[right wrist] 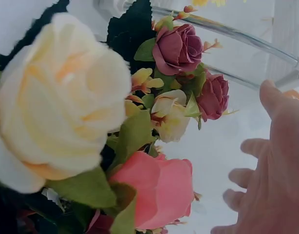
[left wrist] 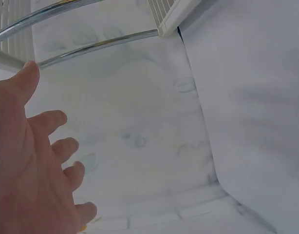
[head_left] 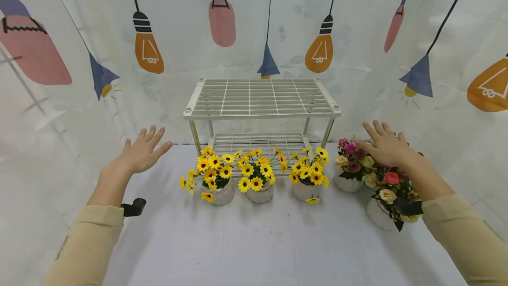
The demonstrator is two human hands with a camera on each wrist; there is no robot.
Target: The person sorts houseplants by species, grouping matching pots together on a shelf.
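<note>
Both hands hover with fingers spread and hold nothing. My left hand point(head_left: 143, 150) is raised over the left side of the table, apart from the shelf rack. My right hand point(head_left: 384, 144) is above two pots of mixed roses, the nearer rose pot point(head_left: 380, 214) and the farther rose pot point(head_left: 349, 182), partly covering their blooms. In the right wrist view a cream rose point(right wrist: 66, 102) and a coral rose point(right wrist: 157, 190) fill the left side, beside the fingers. Three white pots of yellow sunflowers stand in a row: the left pot point(head_left: 223, 194), the middle pot point(head_left: 260, 195) and the right pot point(head_left: 304, 191).
A white two-tier rack point(head_left: 262, 114) with metal posts stands behind the sunflowers, against a curtain point(head_left: 178, 100) printed with lamps and bulbs. A white cloth covers the table point(head_left: 246, 250). Dark wrist-worn pieces stick out below both hands.
</note>
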